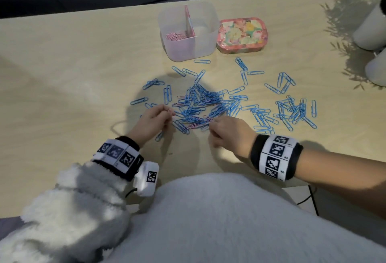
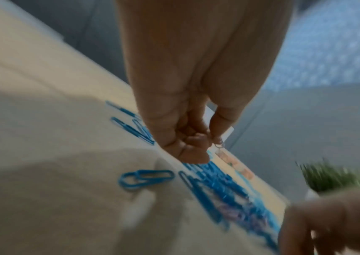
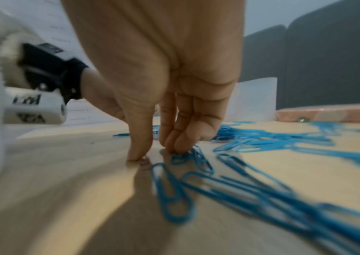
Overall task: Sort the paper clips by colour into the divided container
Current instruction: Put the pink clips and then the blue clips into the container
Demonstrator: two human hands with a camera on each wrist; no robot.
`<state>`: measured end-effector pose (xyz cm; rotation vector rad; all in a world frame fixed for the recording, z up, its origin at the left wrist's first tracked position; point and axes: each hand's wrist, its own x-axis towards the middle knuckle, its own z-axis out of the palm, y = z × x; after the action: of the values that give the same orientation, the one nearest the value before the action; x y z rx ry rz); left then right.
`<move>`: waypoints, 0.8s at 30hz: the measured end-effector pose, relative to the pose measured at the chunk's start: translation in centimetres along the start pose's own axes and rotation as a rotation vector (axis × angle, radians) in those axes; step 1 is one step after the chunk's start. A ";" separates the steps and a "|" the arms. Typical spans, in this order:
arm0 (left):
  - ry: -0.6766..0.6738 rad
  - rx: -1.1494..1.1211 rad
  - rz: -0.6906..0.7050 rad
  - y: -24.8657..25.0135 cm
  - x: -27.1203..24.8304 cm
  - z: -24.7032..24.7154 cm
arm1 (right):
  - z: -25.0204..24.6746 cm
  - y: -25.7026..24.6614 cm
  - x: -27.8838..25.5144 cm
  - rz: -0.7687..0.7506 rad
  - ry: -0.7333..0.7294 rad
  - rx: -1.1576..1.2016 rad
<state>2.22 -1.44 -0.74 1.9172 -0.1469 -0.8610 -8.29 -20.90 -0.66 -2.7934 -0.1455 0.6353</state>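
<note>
Many blue paper clips (image 1: 200, 104) lie in a pile mid-table, with a few pink clips (image 1: 193, 125) mixed in. My left hand (image 1: 167, 114) hovers at the pile's left edge and pinches a pink paper clip (image 1: 170, 112) between thumb and fingers; in the left wrist view the left hand (image 2: 211, 139) is curled round this clip (image 2: 218, 146). My right hand (image 3: 157, 153) is down on the table, thumb tip beside a pink clip (image 3: 145, 162) and fingertips (image 3: 181, 148) pressing blue clips. The clear divided container (image 1: 205, 33) stands behind, pink clips (image 1: 176, 36) in its left compartment.
A floral tin (image 1: 242, 33) sits right of the container. A second cluster of blue clips (image 1: 292, 110) spreads to the right. White plant pots (image 1: 373, 24) stand at the far right edge. Bare wood lies to the left of the pile.
</note>
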 end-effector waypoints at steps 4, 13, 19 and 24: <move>-0.132 -0.226 -0.166 2.2 0.7 0.7 | 0.7 1.2 -1.7 0.027 0.066 0.128; -0.129 0.640 0.279 0.7 0.8 2.6 | 1.2 1.5 -1.3 -0.050 0.015 0.297; -0.017 0.879 0.461 -0.5 0.8 3.1 | -1.6 2.2 2.0 0.072 0.249 0.579; -0.037 0.828 0.504 -0.4 0.5 2.9 | -1.6 1.9 3.9 0.067 0.131 0.383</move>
<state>0.69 -3.64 -2.12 2.4372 -1.1015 -0.5132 -4.02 -22.53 -1.41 -2.4655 0.0879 0.4385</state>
